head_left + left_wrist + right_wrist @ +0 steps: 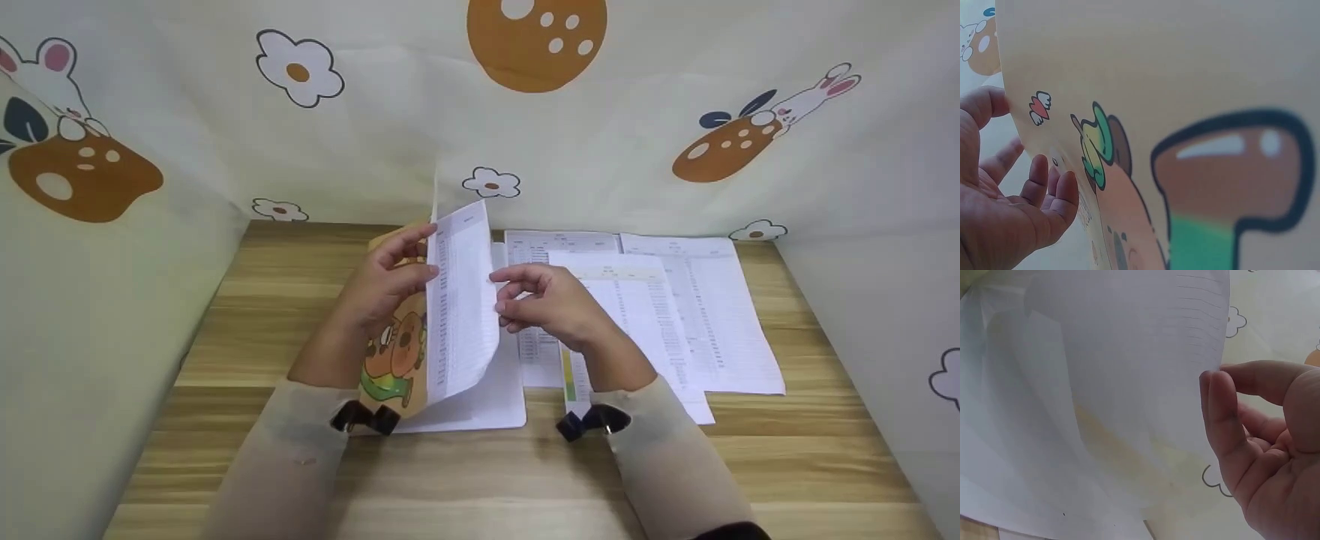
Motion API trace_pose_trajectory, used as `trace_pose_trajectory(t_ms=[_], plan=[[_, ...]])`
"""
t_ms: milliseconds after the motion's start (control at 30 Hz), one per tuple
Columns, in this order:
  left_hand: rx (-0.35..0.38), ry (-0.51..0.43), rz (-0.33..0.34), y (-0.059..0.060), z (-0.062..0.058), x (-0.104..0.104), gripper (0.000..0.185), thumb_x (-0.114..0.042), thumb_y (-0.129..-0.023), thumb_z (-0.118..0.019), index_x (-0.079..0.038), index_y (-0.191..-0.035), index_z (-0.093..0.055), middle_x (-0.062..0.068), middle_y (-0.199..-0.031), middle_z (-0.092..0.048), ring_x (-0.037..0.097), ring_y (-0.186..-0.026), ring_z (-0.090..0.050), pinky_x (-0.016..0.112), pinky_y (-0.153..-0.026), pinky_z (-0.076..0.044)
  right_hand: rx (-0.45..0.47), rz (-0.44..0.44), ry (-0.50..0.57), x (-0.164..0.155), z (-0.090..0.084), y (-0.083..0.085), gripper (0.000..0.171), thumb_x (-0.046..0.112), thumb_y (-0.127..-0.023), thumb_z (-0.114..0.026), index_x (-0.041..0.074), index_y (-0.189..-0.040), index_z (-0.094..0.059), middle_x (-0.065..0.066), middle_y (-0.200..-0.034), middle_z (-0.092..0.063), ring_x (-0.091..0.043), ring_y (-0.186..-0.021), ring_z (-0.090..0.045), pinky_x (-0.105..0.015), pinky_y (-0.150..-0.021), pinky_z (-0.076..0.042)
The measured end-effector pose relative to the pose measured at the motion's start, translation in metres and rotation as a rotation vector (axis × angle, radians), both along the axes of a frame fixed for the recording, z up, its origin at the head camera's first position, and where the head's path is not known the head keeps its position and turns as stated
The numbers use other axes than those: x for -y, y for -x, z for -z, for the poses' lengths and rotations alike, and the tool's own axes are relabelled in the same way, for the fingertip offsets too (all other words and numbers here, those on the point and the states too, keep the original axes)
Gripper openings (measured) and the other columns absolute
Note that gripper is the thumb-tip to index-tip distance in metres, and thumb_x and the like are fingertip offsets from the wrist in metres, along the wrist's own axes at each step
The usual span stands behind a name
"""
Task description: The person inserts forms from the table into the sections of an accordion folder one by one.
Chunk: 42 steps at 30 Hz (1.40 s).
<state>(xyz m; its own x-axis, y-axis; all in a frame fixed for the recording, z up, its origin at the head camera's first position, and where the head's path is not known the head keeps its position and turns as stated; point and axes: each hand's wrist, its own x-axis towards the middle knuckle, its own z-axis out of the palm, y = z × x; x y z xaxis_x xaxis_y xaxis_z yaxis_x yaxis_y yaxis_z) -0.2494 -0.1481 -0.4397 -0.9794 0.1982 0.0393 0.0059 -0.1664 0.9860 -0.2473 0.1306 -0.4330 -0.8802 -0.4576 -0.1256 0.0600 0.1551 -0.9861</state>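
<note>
A folder with a yellow cartoon cover [394,352] stands open on the wooden table [480,480]. My left hand [382,289] holds the cover upright from the left. In the left wrist view the thumb and fingers of that hand [1010,208] meet the cover's [1185,112] edge. A printed sheet [461,300] rises from the folder, curving to the right. My right hand [551,304] is at its right edge with curled fingers. In the right wrist view my right hand's [1264,450] thumb and forefinger pinch the sheet's [1100,382] edge. The folder's white back half [487,401] lies flat.
Several loose printed sheets [705,315] lie overlapping on the table to the right of the folder. Cloth walls [112,300] with mushroom and rabbit prints close off the left, back and right sides. Bare wood runs along the front edge.
</note>
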Motion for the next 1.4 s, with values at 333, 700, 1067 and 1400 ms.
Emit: trace_pose_trajectory(t_ms=[333,700,1067,1400], plan=[[0.013,0.062,-0.012,-0.001,-0.003,-0.007,0.062,-0.008,-0.097,-0.070,-0.013,-0.156,-0.054,0.027,-0.143,-0.046,0.026,-0.114,-0.061,0.045,-0.104,-0.059,0.009,0.014,0.006,0.012,0.005,-0.003,0.043,0.001,-0.092,-0.077,0.002,-0.133,-0.069,-0.007,-0.099,-0.071,-0.017,-0.077,-0.076,-0.032,-0.074,-0.066],[0.010,0.050,-0.027,0.000,-0.001,-0.009,0.063,-0.007,-0.097,-0.071,-0.010,-0.157,-0.053,0.025,-0.138,-0.047,0.024,-0.113,-0.060,0.035,-0.096,-0.062,-0.016,0.008,-0.052,0.019,0.011,-0.005,0.042,0.007,-0.089,-0.081,0.009,-0.130,-0.071,-0.007,-0.098,-0.070,-0.020,-0.079,-0.076,-0.035,-0.078,-0.067],[0.006,0.031,-0.026,-0.001,-0.002,-0.010,0.063,-0.006,-0.096,-0.070,-0.012,-0.157,-0.053,0.024,-0.139,-0.048,0.023,-0.113,-0.060,0.035,-0.096,-0.060,-0.029,0.011,-0.046,0.022,0.014,-0.005,0.047,0.010,-0.086,-0.085,0.008,-0.130,-0.070,-0.005,-0.098,-0.067,-0.016,-0.076,-0.075,-0.033,-0.074,-0.066],[0.003,-0.056,-0.032,-0.001,-0.002,-0.005,0.060,0.000,-0.096,-0.067,-0.007,-0.154,-0.055,0.021,-0.132,-0.048,0.019,-0.107,-0.061,0.030,-0.089,-0.060,-0.078,0.097,0.001,-0.014,0.004,0.005,0.039,0.012,-0.094,-0.079,0.005,-0.131,-0.069,-0.005,-0.099,-0.070,-0.020,-0.084,-0.078,-0.034,-0.075,-0.067]])
